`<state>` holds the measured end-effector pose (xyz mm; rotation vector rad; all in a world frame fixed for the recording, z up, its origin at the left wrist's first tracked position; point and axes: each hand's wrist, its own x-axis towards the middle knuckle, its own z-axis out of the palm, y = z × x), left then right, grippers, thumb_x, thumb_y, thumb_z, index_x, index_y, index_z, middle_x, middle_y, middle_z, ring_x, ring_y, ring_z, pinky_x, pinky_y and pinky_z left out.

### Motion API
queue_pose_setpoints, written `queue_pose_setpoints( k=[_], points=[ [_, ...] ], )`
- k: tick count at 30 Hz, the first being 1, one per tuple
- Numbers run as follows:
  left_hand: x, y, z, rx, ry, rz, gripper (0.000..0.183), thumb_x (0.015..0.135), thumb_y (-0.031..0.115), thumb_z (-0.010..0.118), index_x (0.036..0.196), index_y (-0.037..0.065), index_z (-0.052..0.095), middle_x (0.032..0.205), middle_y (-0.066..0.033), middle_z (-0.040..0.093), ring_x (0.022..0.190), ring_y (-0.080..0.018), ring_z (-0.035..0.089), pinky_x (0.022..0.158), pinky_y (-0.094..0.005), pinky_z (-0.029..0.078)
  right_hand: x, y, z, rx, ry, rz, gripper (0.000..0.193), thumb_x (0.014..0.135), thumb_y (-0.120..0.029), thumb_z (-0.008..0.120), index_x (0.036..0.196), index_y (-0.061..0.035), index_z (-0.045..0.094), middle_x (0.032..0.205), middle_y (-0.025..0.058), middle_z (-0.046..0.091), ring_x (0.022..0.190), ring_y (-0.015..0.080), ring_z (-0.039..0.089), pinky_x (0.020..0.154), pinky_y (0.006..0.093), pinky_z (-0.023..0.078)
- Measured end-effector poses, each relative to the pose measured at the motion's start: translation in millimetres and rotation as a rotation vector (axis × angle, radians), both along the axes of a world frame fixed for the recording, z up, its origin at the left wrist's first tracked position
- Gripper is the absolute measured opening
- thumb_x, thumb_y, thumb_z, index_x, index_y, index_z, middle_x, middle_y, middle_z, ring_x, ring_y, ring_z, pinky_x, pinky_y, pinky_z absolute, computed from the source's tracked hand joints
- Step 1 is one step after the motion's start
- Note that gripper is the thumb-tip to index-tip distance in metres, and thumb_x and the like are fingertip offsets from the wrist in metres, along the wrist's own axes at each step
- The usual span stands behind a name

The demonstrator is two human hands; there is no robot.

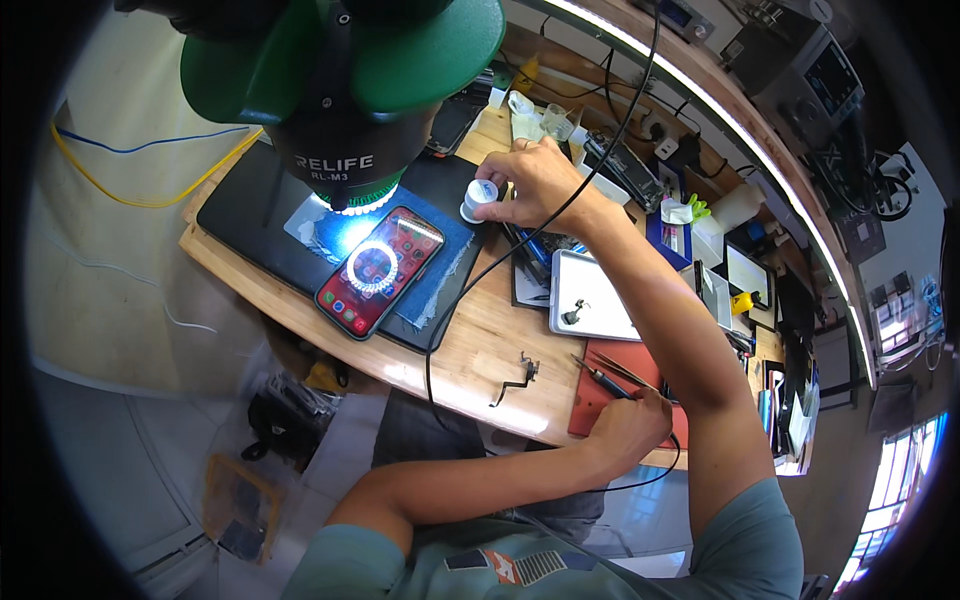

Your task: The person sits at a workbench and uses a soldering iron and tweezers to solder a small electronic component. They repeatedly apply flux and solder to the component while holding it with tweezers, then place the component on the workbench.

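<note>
My right hand (540, 185) reaches to the far side of the bench, its thumb and fingers closed on a small white round jar (481, 195) at the black mat's edge. Across my body, my left hand (632, 430) is closed around a soldering iron (608, 384) with a slim dark handle, over a red-orange mat (590, 412). Tweezers (625, 370) lie alongside the iron, near the fingers. Left of the jar, a phone (380, 272) with a lit screen rests on a blue cloth (440, 290) under a microscope (345, 150).
A white tray (595, 285) holding a small dark part stands beneath my right forearm. A small part with a thin flex cable (518, 380) lies on the wood. A black cable (500, 258) hangs across the view. Boxes, bottles and tools crowd the bench's back and right.
</note>
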<state>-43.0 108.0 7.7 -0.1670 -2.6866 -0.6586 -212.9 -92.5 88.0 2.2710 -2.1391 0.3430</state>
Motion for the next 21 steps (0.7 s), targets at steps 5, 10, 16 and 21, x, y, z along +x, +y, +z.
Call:
queue_pose_setpoints(
  k=[5, 10, 16, 21],
  points=[
    [-2, 1, -5, -0.018, 0.018, -0.023, 0.031, 0.083, 0.008, 0.069, 0.109, -0.008, 0.071, 0.105, -0.0265, 0.070, 0.068, -0.0238, 0.076, 0.049, -0.0310, 0.059, 2, 2, 1, 0.035, 0.037, -0.027, 0.069, 0.077, -0.038, 0.077, 0.138, -0.0074, 0.064, 0.116, 0.0159, 0.074, 0.114, 0.0320, 0.066, 0.095, 0.0468, 0.039],
    [2, -3, -1, 0.035, 0.023, 0.004, 0.028, 0.082, 0.008, 0.069, 0.105, -0.009, 0.070, 0.101, -0.0242, 0.071, 0.065, -0.0240, 0.075, 0.049, -0.0311, 0.059, 11, -4, 21, 0.247, 0.128, -0.094, 0.066, 0.076, -0.055, 0.084, 0.123, -0.0108, 0.073, 0.100, 0.0083, 0.078, 0.104, 0.0284, 0.070, 0.092, 0.0452, 0.040],
    [-2, 5, -4, 0.018, 0.020, 0.001, 0.030, 0.082, 0.008, 0.069, 0.107, -0.009, 0.068, 0.100, -0.0230, 0.070, 0.064, -0.0231, 0.074, 0.047, -0.0313, 0.058, -9, -3, 17, 0.089, 0.127, -0.053, 0.061, 0.079, -0.064, 0.079, 0.108, -0.0101, 0.079, 0.083, 0.0059, 0.078, 0.087, 0.0279, 0.072, 0.089, 0.0437, 0.042],
    [-5, 5, -13, -0.012, 0.036, 0.001, 0.025, 0.080, 0.007, 0.068, 0.100, -0.009, 0.068, 0.101, -0.0232, 0.068, 0.058, -0.0238, 0.073, 0.042, -0.0330, 0.056, 12, -15, 32, 0.230, 0.266, -0.140, 0.044, 0.079, -0.048, 0.079, 0.097, -0.0067, 0.079, 0.082, 0.0130, 0.077, 0.084, 0.0315, 0.073, 0.094, 0.0502, 0.040]
  ],
)
